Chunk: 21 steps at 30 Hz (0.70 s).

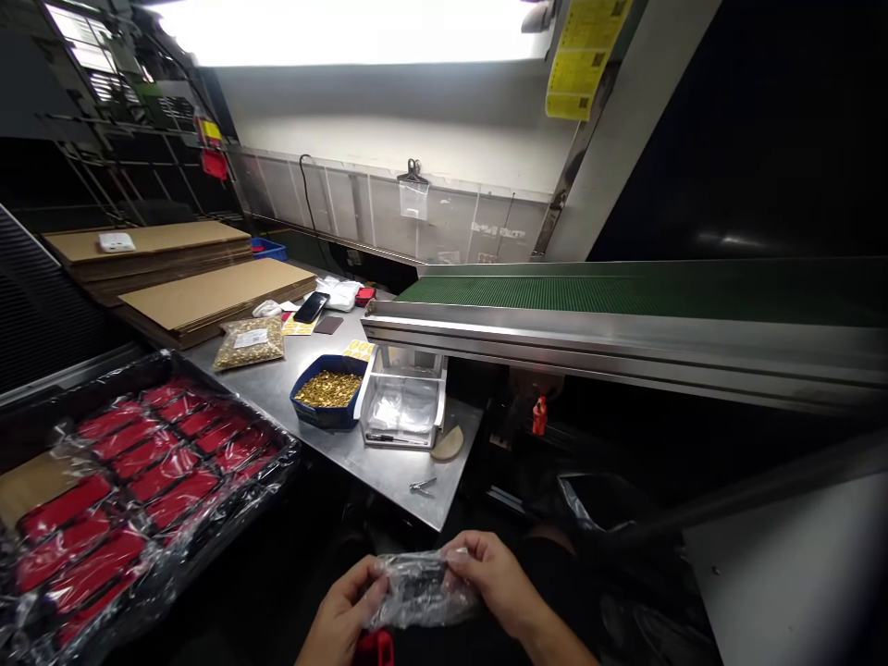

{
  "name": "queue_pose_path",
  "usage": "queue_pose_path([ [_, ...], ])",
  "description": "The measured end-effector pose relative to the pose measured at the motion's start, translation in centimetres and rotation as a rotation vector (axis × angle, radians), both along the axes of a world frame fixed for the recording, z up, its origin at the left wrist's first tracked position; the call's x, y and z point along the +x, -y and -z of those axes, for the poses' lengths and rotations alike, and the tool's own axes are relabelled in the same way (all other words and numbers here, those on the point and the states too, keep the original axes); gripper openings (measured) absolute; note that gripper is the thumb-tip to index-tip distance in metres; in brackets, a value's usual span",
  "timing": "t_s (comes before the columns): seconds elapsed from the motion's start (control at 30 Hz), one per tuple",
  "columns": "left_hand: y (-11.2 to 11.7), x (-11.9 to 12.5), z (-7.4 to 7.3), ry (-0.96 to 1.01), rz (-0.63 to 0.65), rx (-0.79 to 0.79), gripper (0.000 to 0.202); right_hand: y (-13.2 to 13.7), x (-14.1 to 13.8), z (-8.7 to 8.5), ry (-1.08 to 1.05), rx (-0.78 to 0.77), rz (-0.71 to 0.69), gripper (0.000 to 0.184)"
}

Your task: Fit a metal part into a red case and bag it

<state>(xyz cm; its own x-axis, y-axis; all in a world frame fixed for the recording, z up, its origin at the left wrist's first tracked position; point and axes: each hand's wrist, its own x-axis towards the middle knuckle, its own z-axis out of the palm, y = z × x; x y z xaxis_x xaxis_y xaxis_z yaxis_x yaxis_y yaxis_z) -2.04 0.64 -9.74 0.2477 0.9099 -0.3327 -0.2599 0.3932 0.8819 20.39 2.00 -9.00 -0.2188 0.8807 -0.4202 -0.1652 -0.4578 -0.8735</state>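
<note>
A crumpled clear plastic bag (423,592) is stretched between my two hands, low in front of my lap. My left hand (351,601) pinches its left end between thumb and fingers. On the opposite end, my right hand (489,578) grips the plastic the same way. Just below the left hand, part of a red object (375,647) shows at the bottom edge; its kind is hidden. Beyond the hands, a small metal tool like nail clippers (422,486) lies near the corner of the metal table (347,458).
A blue bin of small gold pieces (327,388) and a clear-fronted bin of plastic bags (402,407) stand on the table. A black crate (277,453) of wrapped red items is at left, cardboard stacks (222,291) behind. A green conveyor belt (513,291) extends right.
</note>
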Motion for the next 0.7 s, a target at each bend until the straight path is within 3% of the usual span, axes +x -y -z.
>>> queue_pose_path([
  [0.2,0.1,-0.2,1.0,-0.237,-0.101,-0.125,0.052,-0.3,-0.3,0.5,0.298,0.043,0.206,0.044],
  [0.3,0.4,0.6,0.4,-0.343,0.041,-0.067,0.052,0.0,-2.2,1.3,0.411,0.055,0.296,0.046],
  [0.4,0.5,1.6,-0.1,-0.432,0.175,0.024,0.049,0.7,-4.7,2.4,0.254,-0.001,0.248,0.048],
  [0.5,0.3,2.0,0.1,-0.489,0.176,0.06,0.046,1.2,-6.0,3.2,0.052,-0.102,0.132,0.053],
  [0.7,0.4,0.5,1.1,-0.566,0.114,0.037,0.043,0.7,-4.2,1.8,-0.125,-0.226,0.158,0.047],
])
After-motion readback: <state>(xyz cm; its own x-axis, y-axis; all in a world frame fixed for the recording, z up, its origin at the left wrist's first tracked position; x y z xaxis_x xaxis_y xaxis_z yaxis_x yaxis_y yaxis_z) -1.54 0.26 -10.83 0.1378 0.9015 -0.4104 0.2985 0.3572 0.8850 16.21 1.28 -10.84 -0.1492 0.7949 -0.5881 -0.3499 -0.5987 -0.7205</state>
